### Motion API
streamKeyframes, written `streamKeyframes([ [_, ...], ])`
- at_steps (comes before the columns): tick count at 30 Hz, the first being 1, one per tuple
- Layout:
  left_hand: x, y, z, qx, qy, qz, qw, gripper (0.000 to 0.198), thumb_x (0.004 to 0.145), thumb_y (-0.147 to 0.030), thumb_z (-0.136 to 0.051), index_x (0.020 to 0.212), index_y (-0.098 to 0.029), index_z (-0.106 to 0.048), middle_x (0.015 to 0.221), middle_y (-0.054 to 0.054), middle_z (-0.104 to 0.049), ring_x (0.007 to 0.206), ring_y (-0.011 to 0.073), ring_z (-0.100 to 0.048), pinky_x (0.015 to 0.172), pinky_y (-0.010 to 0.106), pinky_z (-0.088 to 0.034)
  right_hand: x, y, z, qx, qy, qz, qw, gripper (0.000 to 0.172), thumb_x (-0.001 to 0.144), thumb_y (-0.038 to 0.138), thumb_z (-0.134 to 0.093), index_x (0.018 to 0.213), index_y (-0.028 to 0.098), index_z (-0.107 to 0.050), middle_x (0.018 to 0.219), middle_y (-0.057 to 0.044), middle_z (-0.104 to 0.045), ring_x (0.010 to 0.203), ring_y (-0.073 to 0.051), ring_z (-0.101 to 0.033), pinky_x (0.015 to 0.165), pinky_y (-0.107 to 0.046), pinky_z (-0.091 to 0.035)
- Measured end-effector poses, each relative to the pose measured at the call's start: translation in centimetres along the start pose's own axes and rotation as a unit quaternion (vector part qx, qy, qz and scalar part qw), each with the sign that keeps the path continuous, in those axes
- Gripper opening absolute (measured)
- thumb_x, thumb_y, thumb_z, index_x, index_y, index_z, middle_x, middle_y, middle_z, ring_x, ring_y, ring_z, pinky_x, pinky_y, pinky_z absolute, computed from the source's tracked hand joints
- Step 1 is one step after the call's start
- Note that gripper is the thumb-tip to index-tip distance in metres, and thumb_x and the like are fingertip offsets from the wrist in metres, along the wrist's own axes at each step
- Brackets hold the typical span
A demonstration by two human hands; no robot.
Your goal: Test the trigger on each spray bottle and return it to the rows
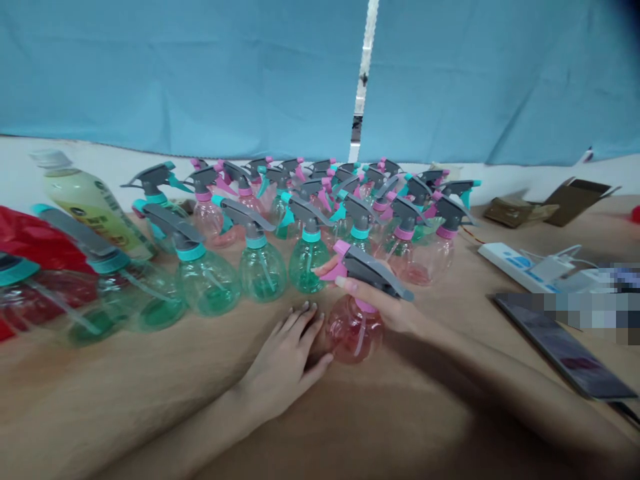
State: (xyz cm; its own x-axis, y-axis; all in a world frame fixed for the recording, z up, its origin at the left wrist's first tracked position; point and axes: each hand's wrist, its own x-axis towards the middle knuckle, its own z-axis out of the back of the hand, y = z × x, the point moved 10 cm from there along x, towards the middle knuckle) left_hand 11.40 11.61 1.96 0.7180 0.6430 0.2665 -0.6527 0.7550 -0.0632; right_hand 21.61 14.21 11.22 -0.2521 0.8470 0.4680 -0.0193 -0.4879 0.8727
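**One pink spray bottle out front, held by its head**

From the head camera, a pink spray bottle (354, 329) stands apart, nearest the person and in front of the packed rows of spray bottles (330, 227). As far as the view shows, the bottles in the rows stand upright with their heads on, green ones with teal collars and pink ones mixed. The one in hand has its head on too, so none shows without one.

The right hand (383, 310) is closed around the grey trigger head (375, 270) and pink collar, holding the bottle from above, with the body hanging below the grip. The left hand (283, 360) lies low and half-open with curved fingers, just beside the bottle's body; whether the fingertips touch it is hard to tell.

All of this sits on a tan table (115, 360). To the left are a juice bottle (87, 203) and a red plastic bag (30, 237). To the right are a white power strip (515, 267), a dark tablet (565, 347) and a cardboard box (575, 200). A blue curtain (200, 73) hangs behind.
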Motion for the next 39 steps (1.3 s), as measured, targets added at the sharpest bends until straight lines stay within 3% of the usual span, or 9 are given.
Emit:
streamKeyframes([
  [7, -0.1, 0.0, 0.1, -0.008, 0.004, 0.004, 1.000, 0.046, 0.092, -0.041, -0.048, 0.125, -0.009, -0.052, 0.136, 0.018, -0.050, 0.126, 0.0311, -0.045, 0.102, 0.047, -0.038, -0.2, -0.5, 0.3, 0.012, -0.022, -0.014, 1.000, 0.027, 0.081, 0.041, -0.063, 0.103, 0.025, -0.065, 0.102, -0.002, -0.067, 0.095, -0.018, -0.061, 0.088, -0.034, -0.048],
  [12, -0.1, 0.1, -0.1, -0.009, 0.006, 0.009, 1.000, 0.048, 0.093, -0.042, -0.046, 0.126, -0.009, -0.052, 0.137, 0.018, -0.048, 0.126, 0.0321, -0.044, 0.102, 0.049, -0.037, -0.7, -1.6, 1.5, -0.047, -0.083, -0.032, 0.995, 0.031, 0.069, 0.054, -0.069, 0.076, 0.024, -0.066, 0.067, 0.001, -0.061, 0.063, -0.015, -0.057, 0.058, -0.029, -0.050],
  [14, -0.1, 0.1, -0.1, -0.006, 0.007, 0.008, 1.000, 0.047, 0.093, -0.042, -0.047, 0.126, -0.008, -0.052, 0.137, 0.018, -0.048, 0.125, 0.0322, -0.045, 0.102, 0.048, -0.037, -1.2, -2.4, 1.7, -0.071, -0.095, -0.054, 0.992, 0.035, 0.064, 0.056, -0.072, 0.066, 0.023, -0.063, 0.060, 0.001, -0.058, 0.057, -0.015, -0.054, 0.054, -0.030, -0.048],
  [16, -0.1, 0.1, -0.2, -0.004, 0.006, 0.009, 1.000, 0.047, 0.093, -0.041, -0.048, 0.125, -0.008, -0.053, 0.137, 0.018, -0.048, 0.125, 0.0321, -0.045, 0.103, 0.048, -0.037, -1.8, -3.2, 1.8, -0.086, -0.101, -0.074, 0.988, 0.033, 0.063, 0.054, -0.074, 0.066, 0.022, -0.063, 0.061, 0.000, -0.060, 0.059, -0.017, -0.057, 0.059, -0.033, -0.050],
  [18, -0.2, 0.1, -0.2, -0.002, 0.004, 0.011, 1.000, 0.047, 0.092, -0.041, -0.049, 0.125, -0.009, -0.053, 0.137, 0.018, -0.048, 0.125, 0.0319, -0.044, 0.103, 0.047, -0.037, -2.5, -3.8, 1.8, -0.074, -0.102, -0.084, 0.989, 0.029, 0.068, 0.051, -0.072, 0.076, 0.023, -0.066, 0.073, -0.002, -0.066, 0.074, -0.021, -0.063, 0.073, -0.038, -0.053],
  [21, -0.1, 0.1, -0.2, 0.002, 0.003, 0.009, 1.000, 0.049, 0.093, -0.042, -0.047, 0.127, -0.008, -0.052, 0.137, 0.017, -0.048, 0.126, 0.0319, -0.044, 0.103, 0.047, -0.036, -3.4, -4.2, 1.5, -0.054, -0.079, -0.096, 0.991, 0.030, 0.075, 0.045, -0.067, 0.097, 0.024, -0.067, 0.096, -0.005, -0.069, 0.103, -0.025, -0.061, 0.094, -0.046, -0.046],
  [24, -0.1, 0.1, -0.1, 0.008, -0.005, 0.004, 1.000, 0.052, 0.094, -0.043, -0.045, 0.131, -0.007, -0.049, 0.137, 0.018, -0.048, 0.126, 0.0317, -0.044, 0.103, 0.047, -0.037, -4.2, -4.0, 1.8, -0.080, -0.075, -0.105, 0.988, 0.033, 0.076, 0.041, -0.068, 0.104, 0.024, -0.065, 0.103, -0.006, -0.069, 0.112, -0.025, -0.057, 0.102, -0.047, -0.039],
  [33, 0.1, 0.9, -0.2, 0.029, -0.035, -0.013, 0.999, 0.053, 0.095, -0.047, -0.038, 0.132, -0.010, -0.048, 0.136, 0.016, -0.050, 0.124, 0.0310, -0.047, 0.101, 0.047, -0.039, -4.8, -2.0, 2.6, -0.173, -0.040, -0.113, 0.978, 0.037, 0.074, 0.047, -0.069, 0.098, 0.020, -0.063, 0.098, -0.005, -0.069, 0.095, -0.022, -0.063, 0.088, -0.041, -0.048],
  [39, 0.5, 1.2, 0.0, 0.026, -0.045, -0.011, 0.999, 0.050, 0.095, -0.047, -0.037, 0.130, -0.013, -0.049, 0.135, 0.014, -0.052, 0.123, 0.0295, -0.048, 0.100, 0.047, -0.040, -6.7, 0.6, 5.9, -0.244, -0.052, -0.082, 0.965, 0.037, 0.072, 0.049, -0.071, 0.096, 0.021, -0.063, 0.091, -0.002, -0.069, 0.086, -0.021, -0.063, 0.080, -0.038, -0.049],
])
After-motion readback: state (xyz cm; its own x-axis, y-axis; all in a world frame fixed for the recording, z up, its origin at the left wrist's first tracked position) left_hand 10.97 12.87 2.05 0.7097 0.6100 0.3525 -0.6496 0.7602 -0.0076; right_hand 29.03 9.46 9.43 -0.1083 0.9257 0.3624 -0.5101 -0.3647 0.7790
